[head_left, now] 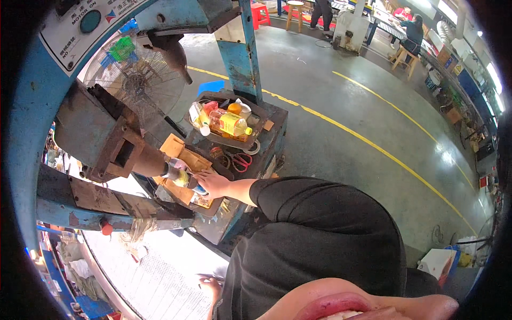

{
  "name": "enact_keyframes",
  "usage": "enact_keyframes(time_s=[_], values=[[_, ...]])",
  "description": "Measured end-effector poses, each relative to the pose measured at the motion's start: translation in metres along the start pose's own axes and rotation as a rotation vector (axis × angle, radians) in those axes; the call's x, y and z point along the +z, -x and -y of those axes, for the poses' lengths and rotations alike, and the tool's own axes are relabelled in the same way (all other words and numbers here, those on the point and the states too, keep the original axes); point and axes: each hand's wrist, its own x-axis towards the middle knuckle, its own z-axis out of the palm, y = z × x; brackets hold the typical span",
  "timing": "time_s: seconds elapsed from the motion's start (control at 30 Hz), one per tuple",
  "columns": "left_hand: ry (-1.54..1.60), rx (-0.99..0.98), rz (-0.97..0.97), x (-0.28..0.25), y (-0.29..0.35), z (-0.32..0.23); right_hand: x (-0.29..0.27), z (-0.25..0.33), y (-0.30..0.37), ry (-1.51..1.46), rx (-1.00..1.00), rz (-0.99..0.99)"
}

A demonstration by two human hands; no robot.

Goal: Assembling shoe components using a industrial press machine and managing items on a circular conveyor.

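At the machine's metal spindle, my right hand reaches over a dark tray and is closed about a cylindrical container with silver, yellow and blue on it. The container's exact kind is hard to make out. Brown cardboard pieces lie in the tray beneath it. Lower down, my left hand is at the edge of a brightly lit white sheet with rows of small marks. My black-sleeved body hides part of that hand, and its fingers are too unclear to read.
A second tray holds a plastic bottle and an orange fruit. Pink-handled scissors lie beside a tape roll. The blue machine frame and a caged fan stand around. A person sits far off.
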Motion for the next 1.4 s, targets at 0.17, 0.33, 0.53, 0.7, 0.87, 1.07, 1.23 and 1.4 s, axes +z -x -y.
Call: enact_keyframes(time_s=[0.17, 0.33, 0.53, 0.7, 0.87, 1.07, 1.23, 1.4], values=[[-0.069, 0.014, 0.04, -0.001, -0.003, 0.002, -0.001, 0.0, 0.0, 0.0, 0.003, 0.006], [0.081, -0.197, 0.124, -0.008, -0.002, -0.024, -0.001, -0.005, 0.001, 0.008, -0.005, 0.01], [-0.074, -0.093, -0.048, 0.012, -0.009, 0.01, 0.002, -0.004, 0.0, 0.025, -0.016, 0.009], [-0.106, -0.131, 0.046, -0.003, 0.0, -0.007, 0.004, -0.003, -0.001, -0.001, 0.0, 0.011], [-0.137, -0.056, 0.025, -0.002, 0.004, -0.013, 0.003, -0.003, 0.0, -0.004, 0.007, 0.018], [-0.023, -0.014, 0.025, -0.006, -0.002, -0.013, 0.007, -0.007, 0.0, 0.011, -0.008, -0.004], [-0.025, -0.047, 0.106, -0.006, -0.002, -0.002, -0.001, 0.001, -0.001, -0.009, 0.012, 0.012], [-0.149, -0.073, 0.007, 0.0, -0.001, -0.002, 0.005, -0.004, -0.001, -0.012, 0.0, -0.022]])
